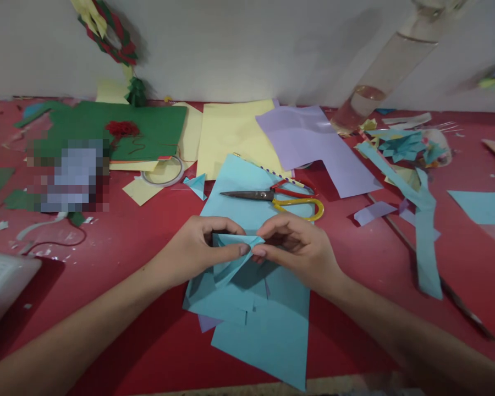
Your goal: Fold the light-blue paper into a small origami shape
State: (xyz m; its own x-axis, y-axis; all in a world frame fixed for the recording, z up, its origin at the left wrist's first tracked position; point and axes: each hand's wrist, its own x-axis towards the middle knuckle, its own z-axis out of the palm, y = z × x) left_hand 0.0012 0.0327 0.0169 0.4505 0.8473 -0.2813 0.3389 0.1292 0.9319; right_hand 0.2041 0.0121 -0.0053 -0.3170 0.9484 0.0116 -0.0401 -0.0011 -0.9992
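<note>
Between my two hands is a small folded piece of light-blue paper (230, 263), raised over larger sheets. My left hand (208, 245) grips its left side and middle, thumb in front and fingers behind. At its upper right corner, my right hand (295, 247) pinches the paper between thumb and fingertips. Underneath lie light-blue sheets (272, 335), partly covered by smaller blue pieces (218, 300) and a purple scrap (208, 323). Just beyond my hands, scissors (272, 199) with one red and one yellow handle rest on the blue sheet. A small folded blue piece (196, 186) sits farther left.
Green sheets (160, 129), a yellow sheet (235, 132) and a purple sheet (301, 137) lie at the back. Beside them are a tape roll (177, 175) and a blurred phone (76, 176). A bottle of liquid (367, 99) stands back right, near blue strips (427, 242).
</note>
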